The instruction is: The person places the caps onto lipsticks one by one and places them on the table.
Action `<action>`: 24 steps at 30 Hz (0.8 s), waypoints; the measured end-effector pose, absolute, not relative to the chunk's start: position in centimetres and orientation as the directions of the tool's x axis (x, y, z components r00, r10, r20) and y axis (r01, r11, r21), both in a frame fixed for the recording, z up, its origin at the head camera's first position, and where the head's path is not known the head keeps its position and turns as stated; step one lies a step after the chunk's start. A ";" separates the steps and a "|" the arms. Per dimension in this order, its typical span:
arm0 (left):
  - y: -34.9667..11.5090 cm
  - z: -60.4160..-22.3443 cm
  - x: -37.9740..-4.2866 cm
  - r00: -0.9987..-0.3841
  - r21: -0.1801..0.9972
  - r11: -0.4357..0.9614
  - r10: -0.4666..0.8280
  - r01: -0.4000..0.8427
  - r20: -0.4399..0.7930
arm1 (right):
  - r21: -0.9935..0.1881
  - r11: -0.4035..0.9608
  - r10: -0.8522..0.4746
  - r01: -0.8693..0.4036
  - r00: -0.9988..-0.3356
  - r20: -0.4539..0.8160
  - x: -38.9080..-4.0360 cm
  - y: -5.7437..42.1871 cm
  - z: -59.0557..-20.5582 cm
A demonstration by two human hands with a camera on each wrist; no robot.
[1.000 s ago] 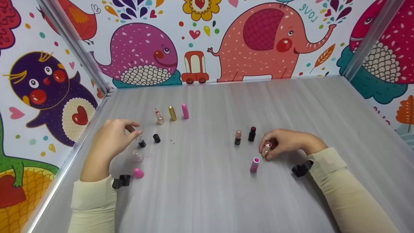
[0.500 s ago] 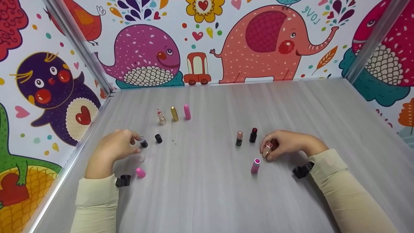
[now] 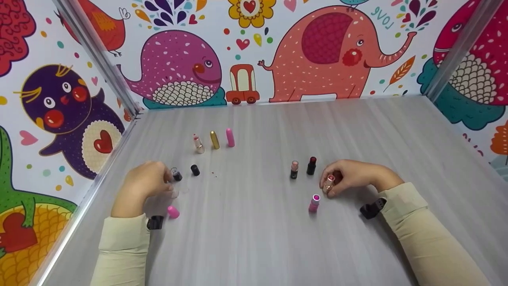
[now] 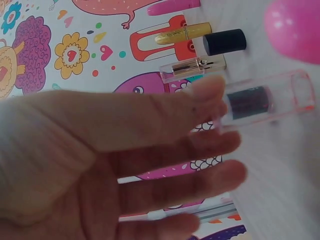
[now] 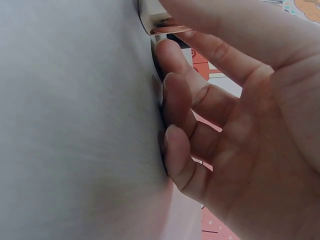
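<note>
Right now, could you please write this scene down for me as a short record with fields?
Left grip: pinches a clear cap
Right grip: holds a gold lipstick, red tip showing
Also on the right: pink lipstick, peach lipstick, dark red lipstick, all upright
Also on the left: black cap, clear-topped black piece, rounded pink piece
Row farther back: clear-and-gold piece, gold tube, pink tube
Surface: grey wood-grain table

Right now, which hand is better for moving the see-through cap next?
Probably the left hand: its thumb and a finger look to be pinching the end of the clear cap. The right hand is far from that cap and busy holding a lipstick.
</note>
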State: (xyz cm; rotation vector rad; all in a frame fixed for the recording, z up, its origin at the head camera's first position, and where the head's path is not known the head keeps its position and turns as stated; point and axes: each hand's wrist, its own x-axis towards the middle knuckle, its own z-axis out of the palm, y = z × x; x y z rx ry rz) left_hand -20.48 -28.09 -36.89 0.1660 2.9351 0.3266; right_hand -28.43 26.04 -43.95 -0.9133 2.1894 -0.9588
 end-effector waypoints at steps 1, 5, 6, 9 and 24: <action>-28.1 -36.9 -20.5 -0.977 0.229 0.969 0.130 0.090 -0.167 | -0.784 0.509 -0.767 -0.355 -0.601 -0.225 -28.4 26.1 -44.0; -28.1 -37.1 -20.7 -0.979 0.234 0.968 0.128 0.088 -0.161 | -0.785 0.509 -0.764 -0.352 -0.605 -0.224 -28.4 26.0 -43.9; -28.1 -37.2 -20.7 -0.979 0.236 0.968 0.127 0.088 -0.159 | -0.786 0.510 -0.763 -0.350 -0.606 -0.225 -28.4 26.0 -43.9; -28.3 -37.4 -20.8 -0.980 0.243 0.966 0.127 0.087 -0.152 | -0.785 0.515 -0.758 -0.344 -0.611 -0.229 -28.3 25.8 -43.8; -27.9 -37.6 -20.6 -0.986 0.223 0.968 0.139 0.114 -0.096 | -0.774 0.532 -0.746 -0.344 -0.623 -0.236 -28.3 25.9 -43.9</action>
